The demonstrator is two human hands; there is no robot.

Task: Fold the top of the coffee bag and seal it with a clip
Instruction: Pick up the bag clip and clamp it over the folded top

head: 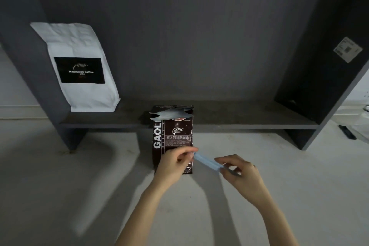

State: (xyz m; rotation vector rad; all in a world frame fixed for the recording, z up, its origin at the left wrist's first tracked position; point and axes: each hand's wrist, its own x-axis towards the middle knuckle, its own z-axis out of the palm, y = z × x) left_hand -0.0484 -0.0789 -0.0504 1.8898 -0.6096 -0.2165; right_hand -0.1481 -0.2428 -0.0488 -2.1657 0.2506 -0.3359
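A dark brown coffee bag (175, 136) stands upright on the pale table, in front of a low dark shelf. Its open top (171, 114) shows a crumpled silvery lining. In front of the bag's lower part I hold a long light-blue clip (207, 163) slanted between both hands. My left hand (175, 163) pinches the clip's left end. My right hand (239, 173) grips its right end. The left hand covers the bag's lower front.
A white coffee bag (79, 66) with a black label leans at the left of the dark shelf (239, 124). A dark upright panel (319, 66) bounds the right side. A black object (347, 132) lies on the table (60, 185) at far right.
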